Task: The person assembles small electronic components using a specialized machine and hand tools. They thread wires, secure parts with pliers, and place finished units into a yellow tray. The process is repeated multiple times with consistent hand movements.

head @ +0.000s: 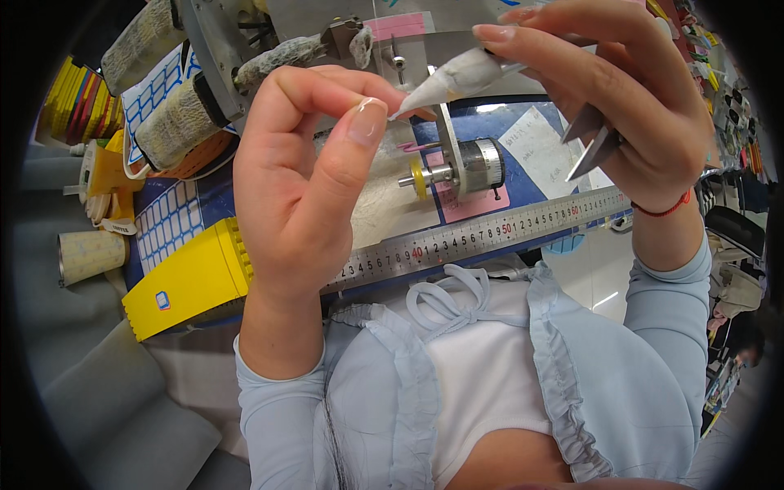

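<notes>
My right hand [643, 116] grips a white tapered piece [460, 76], wide near the fingers and narrowing to a fine point. Tucked in the same hand are two pointed metal blades [588, 144], apart from each other and aimed down; their handles are hidden. At the narrow tip of the white piece, the thumb and index finger of my left hand [300, 177] come together. Whether they pinch the tip itself or something small is hidden by the thumb. Both hands are raised above the work table.
A steel ruler [465, 236] runs along the table's front edge. Behind it stands a fixture with a graduated dial [490, 162]. Pink paper [468, 205] and white paper [539, 153] lie there. At left are a yellow bin [190, 278], a cup [92, 254] and cloth-wrapped rollers [174, 122].
</notes>
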